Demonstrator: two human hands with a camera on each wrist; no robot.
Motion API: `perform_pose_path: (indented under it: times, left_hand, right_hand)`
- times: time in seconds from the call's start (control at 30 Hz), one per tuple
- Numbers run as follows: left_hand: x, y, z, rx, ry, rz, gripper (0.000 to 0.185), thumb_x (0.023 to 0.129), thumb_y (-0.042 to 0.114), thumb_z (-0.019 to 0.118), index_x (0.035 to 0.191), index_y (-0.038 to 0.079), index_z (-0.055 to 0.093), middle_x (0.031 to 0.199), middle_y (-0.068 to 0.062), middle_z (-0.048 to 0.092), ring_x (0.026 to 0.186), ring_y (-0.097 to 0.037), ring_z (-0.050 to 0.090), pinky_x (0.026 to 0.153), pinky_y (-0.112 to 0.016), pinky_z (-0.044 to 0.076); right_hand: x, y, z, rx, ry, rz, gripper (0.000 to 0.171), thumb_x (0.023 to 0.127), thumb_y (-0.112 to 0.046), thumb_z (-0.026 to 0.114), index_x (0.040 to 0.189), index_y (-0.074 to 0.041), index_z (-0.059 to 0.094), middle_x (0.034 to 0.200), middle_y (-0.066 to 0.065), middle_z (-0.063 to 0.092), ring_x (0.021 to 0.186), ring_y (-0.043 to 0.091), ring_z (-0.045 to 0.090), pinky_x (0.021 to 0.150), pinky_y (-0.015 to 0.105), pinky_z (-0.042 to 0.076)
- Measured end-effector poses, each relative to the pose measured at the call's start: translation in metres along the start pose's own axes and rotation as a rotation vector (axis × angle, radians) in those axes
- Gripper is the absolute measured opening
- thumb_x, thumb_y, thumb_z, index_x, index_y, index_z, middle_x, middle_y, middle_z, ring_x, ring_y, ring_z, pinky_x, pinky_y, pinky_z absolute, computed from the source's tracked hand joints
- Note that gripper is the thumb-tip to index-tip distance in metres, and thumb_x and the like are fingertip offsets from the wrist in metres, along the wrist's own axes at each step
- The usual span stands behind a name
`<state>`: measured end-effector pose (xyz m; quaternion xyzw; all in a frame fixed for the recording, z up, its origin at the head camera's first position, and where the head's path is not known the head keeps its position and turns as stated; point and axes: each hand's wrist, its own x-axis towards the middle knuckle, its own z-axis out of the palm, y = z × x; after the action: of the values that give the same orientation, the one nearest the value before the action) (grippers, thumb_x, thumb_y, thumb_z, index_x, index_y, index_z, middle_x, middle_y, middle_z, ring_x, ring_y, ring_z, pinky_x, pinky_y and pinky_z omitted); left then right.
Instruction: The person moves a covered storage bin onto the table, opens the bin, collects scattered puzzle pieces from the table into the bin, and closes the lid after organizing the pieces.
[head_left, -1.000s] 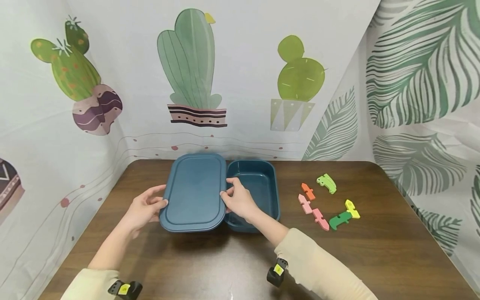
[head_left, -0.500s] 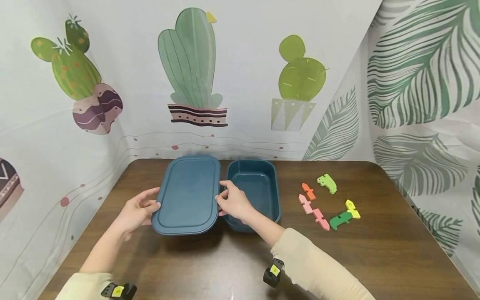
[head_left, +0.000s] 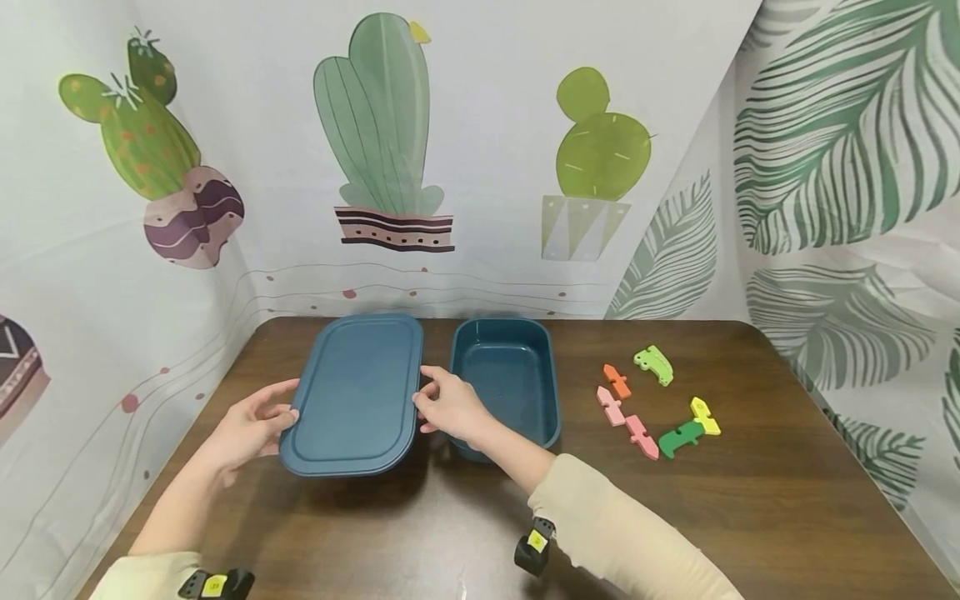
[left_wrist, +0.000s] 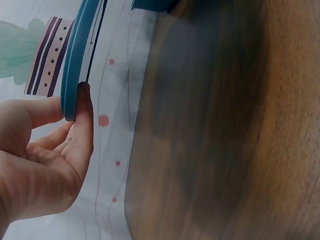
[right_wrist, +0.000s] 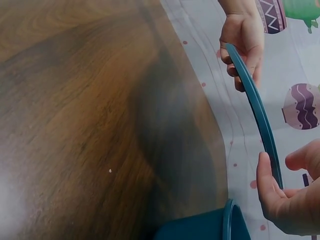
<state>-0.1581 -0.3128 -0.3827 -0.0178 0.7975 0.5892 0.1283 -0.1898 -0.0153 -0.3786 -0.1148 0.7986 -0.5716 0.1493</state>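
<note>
A blue rectangular lid [head_left: 352,396] with rounded corners is held above the table. My left hand [head_left: 243,433] grips its left edge, and in the left wrist view that hand [left_wrist: 50,160] has its thumb on one face of the lid [left_wrist: 75,60] and fingers on the other. At the opposite edge, my right hand [head_left: 453,408] holds the lid between thumb and fingers. The right wrist view shows the lid [right_wrist: 256,107] edge-on, spanning both hands. A matching blue box [head_left: 556,383], uncovered with nothing visible inside, stands right of the lid, partly behind my right hand.
To the right on the brown wooden table [head_left: 787,500] lie several small puzzle pieces: a light green crocodile-like head [head_left: 655,365], an orange piece [head_left: 617,382], pink pieces [head_left: 611,406], a dark green piece [head_left: 681,439] and a yellow piece [head_left: 705,416]. A cactus-printed cloth [head_left: 495,150] hangs behind.
Both hands have carried the lid leftward and slightly nearer, away from the box, so more of the box shows. The box and puzzle pieces have stayed put.
</note>
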Motion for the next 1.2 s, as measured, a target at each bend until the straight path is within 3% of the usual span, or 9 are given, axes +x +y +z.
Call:
perform_pose_path:
  times: [0.33,0.63,0.83,1.2]
  left_hand:
    - [-0.005,-0.002,-0.01,0.007,0.001,0.002,0.063,0.092,0.017,0.056,0.144,0.007,0.022,0.092,0.006,0.064,0.079,-0.016,0.066,0.071,-0.033,0.056]
    - [-0.008,-0.006,-0.015,0.019,0.007,-0.014,0.063,0.092,0.016,0.056,0.143,0.005,0.021,0.091,0.006,0.063,0.079,-0.015,0.065,0.071,-0.035,0.056]
    - [-0.009,-0.012,-0.018,0.038,0.004,-0.017,0.063,0.093,0.016,0.055,0.143,0.002,0.019,0.093,0.003,0.062,0.078,-0.015,0.065,0.071,-0.034,0.056]
    - [-0.009,-0.025,-0.017,0.075,0.041,-0.063,0.061,0.093,0.017,0.054,0.141,-0.002,0.023,0.107,-0.008,0.06,0.081,-0.013,0.065,0.071,-0.035,0.056]
  right_hand:
    - [0.003,-0.005,0.008,-0.015,-0.018,0.0,0.049,0.091,-0.015,0.056,0.137,-0.003,0.041,0.11,0.011,0.055,0.075,0.017,0.065,0.064,0.027,0.057]
    - [0.005,-0.007,0.018,0.039,-0.017,0.029,0.049,0.092,-0.014,0.054,0.136,0.002,0.04,0.117,0.014,0.052,0.073,0.013,0.066,0.061,0.023,0.056]
    - [0.005,-0.008,0.025,0.057,-0.024,0.039,0.051,0.091,-0.014,0.054,0.136,0.004,0.039,0.122,0.016,0.053,0.073,0.016,0.068,0.064,0.028,0.057]
    - [0.007,-0.001,0.037,-0.069,-0.008,0.042,0.051,0.091,-0.018,0.054,0.136,0.003,0.041,0.128,0.017,0.053,0.076,0.024,0.068,0.064,0.025,0.055]
